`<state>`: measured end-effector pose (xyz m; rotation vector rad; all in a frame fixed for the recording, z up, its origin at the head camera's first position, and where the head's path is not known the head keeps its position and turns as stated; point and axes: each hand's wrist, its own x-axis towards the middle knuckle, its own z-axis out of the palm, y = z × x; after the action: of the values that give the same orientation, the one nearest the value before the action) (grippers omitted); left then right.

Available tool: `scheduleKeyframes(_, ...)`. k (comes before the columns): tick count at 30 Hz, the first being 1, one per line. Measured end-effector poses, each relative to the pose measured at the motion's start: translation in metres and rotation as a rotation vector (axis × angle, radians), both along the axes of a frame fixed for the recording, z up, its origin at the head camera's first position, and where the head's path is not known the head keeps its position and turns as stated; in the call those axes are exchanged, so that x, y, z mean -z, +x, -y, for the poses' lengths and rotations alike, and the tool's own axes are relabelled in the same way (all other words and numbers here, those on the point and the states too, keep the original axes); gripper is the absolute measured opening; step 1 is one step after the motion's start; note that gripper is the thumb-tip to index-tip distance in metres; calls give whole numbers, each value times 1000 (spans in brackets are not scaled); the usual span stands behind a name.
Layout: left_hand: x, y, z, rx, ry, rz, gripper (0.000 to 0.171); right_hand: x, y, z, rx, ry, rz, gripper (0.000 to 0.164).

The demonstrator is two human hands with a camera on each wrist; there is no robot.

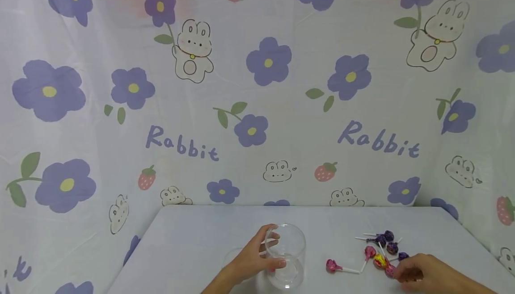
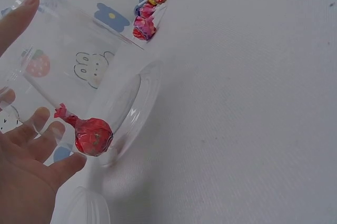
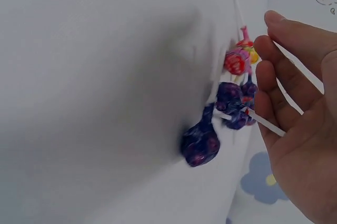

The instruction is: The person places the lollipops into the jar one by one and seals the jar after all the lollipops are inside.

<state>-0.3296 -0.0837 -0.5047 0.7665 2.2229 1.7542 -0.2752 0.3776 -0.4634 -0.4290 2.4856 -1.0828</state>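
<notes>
My left hand [image 1: 254, 258] grips a clear jar [image 1: 286, 240] from its left side, fingers and thumb curled round the wall. Inside the jar, near its bottom, lies a red-wrapped lollipop [image 2: 93, 136]. My right hand [image 1: 426, 274] is at the near right of a loose group of lollipops, its fingers loosely bent with nothing between thumb and fingertips. Beside those fingers are a pink lollipop [image 1: 389, 270] and a yellow one [image 1: 379, 261]. In the right wrist view, a dark purple lollipop [image 3: 201, 142] lies nearest the camera, apart from the fingers.
Farther back in the group are several dark purple lollipops [image 1: 388, 236]. A pink lollipop [image 1: 331, 266] lies between the jar and the group. A clear round lid-like piece [image 2: 87, 208] sits beside the jar on the white table [image 1: 193, 236]. Behind hangs a flower-printed curtain [image 1: 297, 119].
</notes>
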Motion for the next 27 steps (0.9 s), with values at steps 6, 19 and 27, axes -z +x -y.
scheduleKeyframes(6,1,-1,0,-10,-12,2,86,8,6,-10,33,0,2,13)
scheduleKeyframes(19,-1,2,-1,-14,-17,8,86,20,7,-31,16,89,-132,11)
scheduleKeyframes(27,-2,3,-1,-20,-22,-1,85,102,-31,-92,-153,142,-179,7)
